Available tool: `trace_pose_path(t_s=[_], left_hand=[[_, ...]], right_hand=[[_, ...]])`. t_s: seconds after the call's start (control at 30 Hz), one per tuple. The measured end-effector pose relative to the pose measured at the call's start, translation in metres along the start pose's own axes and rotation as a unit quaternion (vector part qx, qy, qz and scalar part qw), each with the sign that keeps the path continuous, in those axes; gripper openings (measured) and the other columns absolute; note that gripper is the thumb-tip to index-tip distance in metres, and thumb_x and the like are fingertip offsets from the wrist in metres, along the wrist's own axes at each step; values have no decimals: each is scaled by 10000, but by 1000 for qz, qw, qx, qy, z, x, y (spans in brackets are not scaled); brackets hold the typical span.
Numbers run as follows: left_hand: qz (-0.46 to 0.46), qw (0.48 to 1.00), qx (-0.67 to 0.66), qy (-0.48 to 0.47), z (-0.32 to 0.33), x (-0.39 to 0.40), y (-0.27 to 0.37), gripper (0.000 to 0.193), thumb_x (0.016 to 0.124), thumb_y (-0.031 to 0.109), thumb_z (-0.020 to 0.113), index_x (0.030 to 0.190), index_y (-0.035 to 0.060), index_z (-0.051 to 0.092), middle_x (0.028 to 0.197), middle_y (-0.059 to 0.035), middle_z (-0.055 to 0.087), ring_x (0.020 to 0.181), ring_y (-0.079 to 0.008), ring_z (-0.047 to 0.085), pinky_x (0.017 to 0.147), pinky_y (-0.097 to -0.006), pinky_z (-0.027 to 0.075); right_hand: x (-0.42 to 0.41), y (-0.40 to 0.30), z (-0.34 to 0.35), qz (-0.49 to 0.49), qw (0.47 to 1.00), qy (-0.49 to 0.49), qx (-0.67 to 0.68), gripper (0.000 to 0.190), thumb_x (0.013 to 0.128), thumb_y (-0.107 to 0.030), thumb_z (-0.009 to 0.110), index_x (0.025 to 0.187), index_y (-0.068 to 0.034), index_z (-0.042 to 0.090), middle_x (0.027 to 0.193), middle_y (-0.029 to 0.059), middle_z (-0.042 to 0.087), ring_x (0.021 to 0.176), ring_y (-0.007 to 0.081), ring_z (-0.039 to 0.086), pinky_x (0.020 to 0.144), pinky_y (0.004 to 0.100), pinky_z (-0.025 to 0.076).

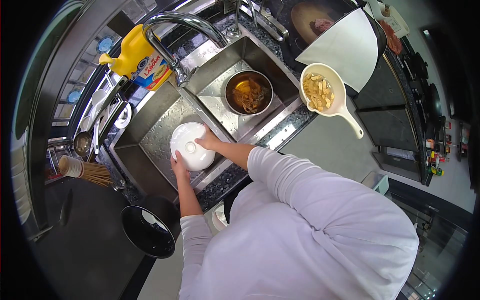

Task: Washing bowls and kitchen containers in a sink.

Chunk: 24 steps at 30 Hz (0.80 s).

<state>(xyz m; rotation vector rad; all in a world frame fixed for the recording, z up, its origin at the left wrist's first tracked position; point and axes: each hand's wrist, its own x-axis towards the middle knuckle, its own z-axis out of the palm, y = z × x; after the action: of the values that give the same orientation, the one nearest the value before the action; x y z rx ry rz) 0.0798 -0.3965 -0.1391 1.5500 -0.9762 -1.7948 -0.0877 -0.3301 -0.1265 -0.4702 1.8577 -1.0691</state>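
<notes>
My left hand (180, 166) and my right hand (209, 139) grip a glossy white ceramic lid (193, 157) from opposite sides. Its round knob faces up at me, and my right thumb lies close by the knob. Whether a bowl is under the lid is hard to tell. Both hands are over the left basin (157, 129) of a wet stainless steel sink. In the right basin (217, 88) stands a round metal bowl (249, 92) with brown dried pieces soaking in amber liquid. A chrome faucet (183, 17) arches above the divider.
A cream long-handled ladle-like pan (340, 99) with pale pieces in water rests right of the sink. Behind the sink stands a yellow LABOUR detergent bottle (138, 56). Left are chopsticks (92, 172), a metal ladle (82, 143) and a dark pot (150, 228) at the counter edge.
</notes>
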Motion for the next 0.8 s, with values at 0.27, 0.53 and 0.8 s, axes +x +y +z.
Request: trace_pose_path(t_s=[0.27, 0.53, 0.8], left_hand=[[16, 1000, 0, 3, -9, 16, -18, 584, 871, 344, 610, 1305, 14, 399, 1199, -131, 536, 1030, -222, 549, 866, -348, 455], [40, 996, 55, 60, -8, 4, -12, 618, 841, 360, 645, 1278, -17, 427, 1153, -130, 564, 986, -202, 564, 825, -308, 463], [86, 983, 124, 109, -8, 6, -19, 626, 804, 328, 683, 1278, -6, 446, 1148, -152, 574, 1007, -218, 564, 860, -315, 446]], right_hand=[[-51, -37, -30, 125, 980, -101, -117, 988, 712, -238, 677, 1427, -8, 36, 1270, 305, 431, 1199, 371, 444, 1009, 367, 350], [-98, -166, -190, -382, 915, 103, -75, 319, 800, -2, 575, 1113, -27, 517, 891, 23, 564, 790, 131, 560, 748, 254, 463], [-77, -244, -211, -432, 890, 143, -36, 355, 744, 42, 518, 1096, 7, 490, 959, 121, 599, 824, 167, 575, 730, 270, 454]])
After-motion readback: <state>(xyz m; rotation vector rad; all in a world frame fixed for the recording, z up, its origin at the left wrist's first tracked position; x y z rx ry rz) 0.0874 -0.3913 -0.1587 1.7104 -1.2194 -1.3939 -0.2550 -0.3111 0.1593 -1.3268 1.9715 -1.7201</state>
